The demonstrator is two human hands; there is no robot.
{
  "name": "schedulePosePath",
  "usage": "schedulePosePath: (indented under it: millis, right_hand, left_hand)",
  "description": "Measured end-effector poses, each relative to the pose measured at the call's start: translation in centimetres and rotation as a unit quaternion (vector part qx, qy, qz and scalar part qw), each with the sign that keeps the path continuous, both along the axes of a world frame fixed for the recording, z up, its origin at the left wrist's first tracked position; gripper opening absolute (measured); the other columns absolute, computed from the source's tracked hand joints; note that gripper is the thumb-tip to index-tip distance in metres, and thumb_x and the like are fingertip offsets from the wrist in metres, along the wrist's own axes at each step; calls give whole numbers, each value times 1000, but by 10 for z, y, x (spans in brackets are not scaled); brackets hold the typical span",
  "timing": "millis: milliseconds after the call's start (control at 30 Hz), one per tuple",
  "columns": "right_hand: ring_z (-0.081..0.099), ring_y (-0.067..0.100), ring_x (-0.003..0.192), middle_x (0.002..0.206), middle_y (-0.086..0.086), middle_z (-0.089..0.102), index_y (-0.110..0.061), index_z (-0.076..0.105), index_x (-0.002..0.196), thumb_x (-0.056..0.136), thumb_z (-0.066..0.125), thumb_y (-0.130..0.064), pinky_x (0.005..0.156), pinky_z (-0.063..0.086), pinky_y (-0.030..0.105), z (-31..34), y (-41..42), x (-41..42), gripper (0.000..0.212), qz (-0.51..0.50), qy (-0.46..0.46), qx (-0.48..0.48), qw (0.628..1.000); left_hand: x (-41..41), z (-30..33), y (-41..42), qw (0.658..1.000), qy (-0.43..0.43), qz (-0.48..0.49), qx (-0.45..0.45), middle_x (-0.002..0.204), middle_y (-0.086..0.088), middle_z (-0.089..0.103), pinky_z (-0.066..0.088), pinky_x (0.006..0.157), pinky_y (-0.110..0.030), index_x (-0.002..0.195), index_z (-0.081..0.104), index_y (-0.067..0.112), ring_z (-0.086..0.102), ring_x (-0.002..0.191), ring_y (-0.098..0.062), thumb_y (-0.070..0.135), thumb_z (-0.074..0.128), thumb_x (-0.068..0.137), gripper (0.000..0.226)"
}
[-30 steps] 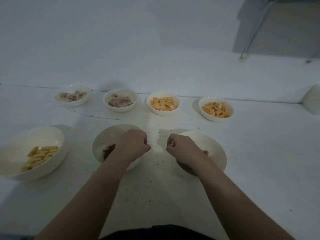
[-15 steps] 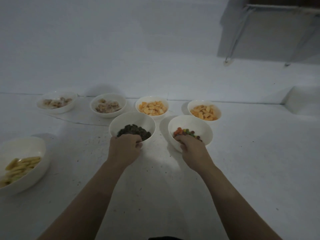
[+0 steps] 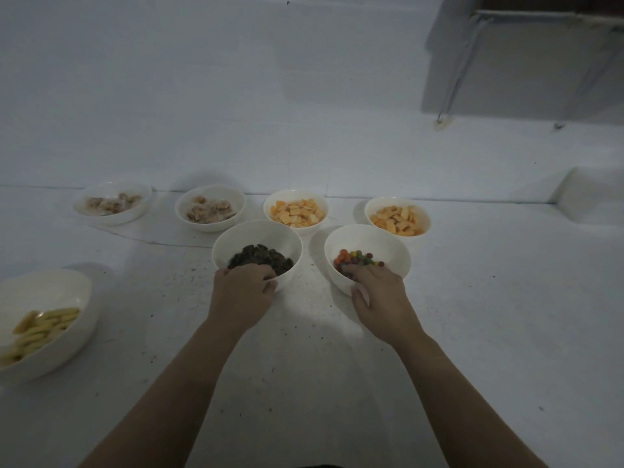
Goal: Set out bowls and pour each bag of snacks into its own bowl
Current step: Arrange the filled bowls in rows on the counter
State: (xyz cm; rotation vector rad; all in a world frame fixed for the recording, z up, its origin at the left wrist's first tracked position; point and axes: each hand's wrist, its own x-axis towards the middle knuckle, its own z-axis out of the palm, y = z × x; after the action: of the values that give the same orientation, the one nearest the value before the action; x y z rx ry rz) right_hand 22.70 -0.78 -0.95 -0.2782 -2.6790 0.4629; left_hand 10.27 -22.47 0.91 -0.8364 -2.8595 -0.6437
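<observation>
My left hand point(image 3: 243, 292) grips the near rim of a white bowl of dark brown pieces point(image 3: 250, 234). My right hand point(image 3: 380, 295) holds the near rim of a white bowl of small coloured candies point(image 3: 374, 239), fingers hooked over the edge. Both bowls stand on the white surface just in front of a back row: two bowls of pale brown snacks point(image 3: 104, 216) point(image 3: 233, 197) and two bowls of orange cracker squares point(image 3: 273, 201) point(image 3: 425, 217). A larger white bowl of yellow sticks point(image 3: 67, 288) sits at the near left.
The white surface point(image 3: 506, 332) is speckled with crumbs near my hands. A white wall rises behind the back row. A raised white block point(image 3: 591, 197) sits at the far right. A grey panel with a hanging cord point(image 3: 449, 92) is at the upper right.
Both hands have pushed their bowls away from me, up to the back row. The bowl contents are now visible, and the view has tilted upward slightly.
</observation>
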Motion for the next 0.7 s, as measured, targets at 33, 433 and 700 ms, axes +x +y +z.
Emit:
schedulePosePath:
  millis: [33, 433, 700]
  right_hand:
    - [54, 23, 113, 120, -4, 64, -24, 62, 123, 90, 52, -19, 99, 42, 45, -1, -4, 0, 35, -25, 15, 16, 999]
    - [51, 19, 105, 110, 1, 63, -17, 66, 110, 88, 57, -6, 87, 40, 33, 19, -105, -47, 26, 144, 108, -26, 983]
    - [51, 20, 99, 111, -1, 60, -19, 64, 108, 85, 57, -7, 82, 43, 37, 34, -163, -93, 27, 152, 90, -32, 984]
  left_hand:
    - [1, 0, -1, 1000, 15, -12, 13, 96, 5, 68, 38, 91, -40, 95, 70, 23, 62, 96, -22, 25, 55, 91, 16]
    - [-5, 25, -69, 991, 93, 72, 57, 112, -1, 63, 35, 105, -49, 108, 67, 25, 54, 111, -27, 26, 56, 83, 27]
    - [-19, 24, -137, 978, 11, 197, -70, 144, -13, 37, 22, 112, -52, 136, 47, 20, 31, 136, -37, 36, 54, 89, 50]
